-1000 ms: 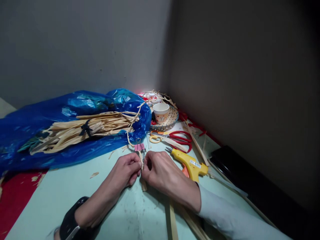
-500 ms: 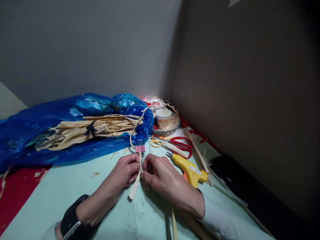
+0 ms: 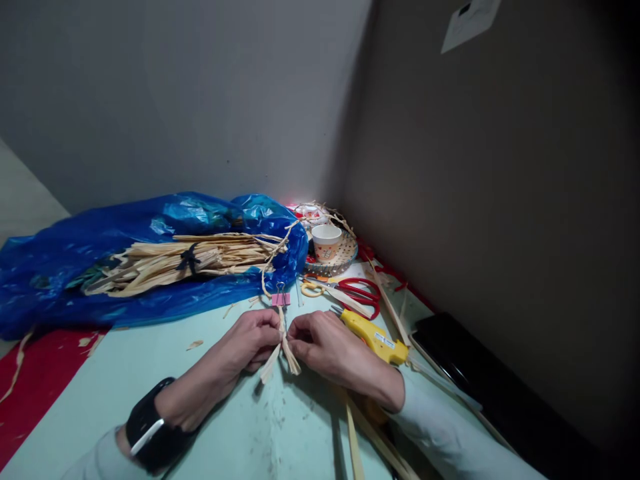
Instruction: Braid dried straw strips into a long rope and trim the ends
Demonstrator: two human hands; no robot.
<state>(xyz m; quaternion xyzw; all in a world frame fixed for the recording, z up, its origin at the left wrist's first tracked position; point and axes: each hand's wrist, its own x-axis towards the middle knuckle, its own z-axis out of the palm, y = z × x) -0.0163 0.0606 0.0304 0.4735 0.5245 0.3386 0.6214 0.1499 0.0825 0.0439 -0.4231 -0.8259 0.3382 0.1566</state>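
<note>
On the pale green tabletop [image 3: 150, 373], the left hand [image 3: 253, 343] and right hand [image 3: 325, 347] meet mid-scene, each pinching the straw strips [image 3: 283, 351] in closed fingertips, the strips apparently running up to a pink binder clip [image 3: 281, 299] just beyond, a yellow glue gun [image 3: 373, 330] to the right, red scissors [image 3: 357, 291] farther, and a blue bag [image 3: 75, 293] far left.

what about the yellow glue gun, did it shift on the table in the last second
No. The glue gun lies just below the red scissors, as it did before; only the camera's view has shifted.
</note>
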